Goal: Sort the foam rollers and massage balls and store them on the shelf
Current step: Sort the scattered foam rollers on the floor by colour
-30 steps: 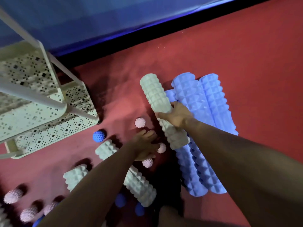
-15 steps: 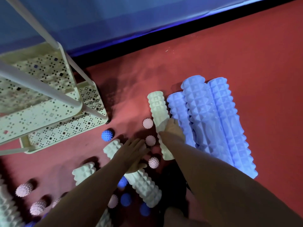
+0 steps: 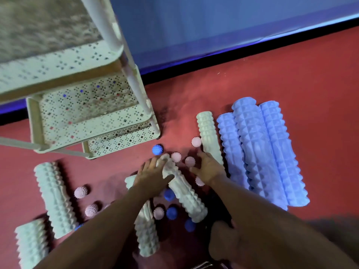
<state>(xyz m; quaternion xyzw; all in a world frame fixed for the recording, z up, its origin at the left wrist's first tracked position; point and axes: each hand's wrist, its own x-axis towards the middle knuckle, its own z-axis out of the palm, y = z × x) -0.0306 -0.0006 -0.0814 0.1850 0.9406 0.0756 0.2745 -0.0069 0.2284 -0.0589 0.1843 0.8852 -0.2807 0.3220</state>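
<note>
The left hand (image 3: 150,172) is gripping a white roller (image 3: 182,191) at mid-frame, fingers wrapped around it. The right hand (image 3: 208,167) is hovering beside it, fingers spread

Red floor (image 3: 291,78) held my blue rollers (image 3: 258,152), right of shelf (image 3: 93,121); white rollers (image 3: 54,195), spiky balls (image 3: 157,149) below it.

Head view, steeply down, close over somewhat blurred floor (image 3: 291,78)
</note>
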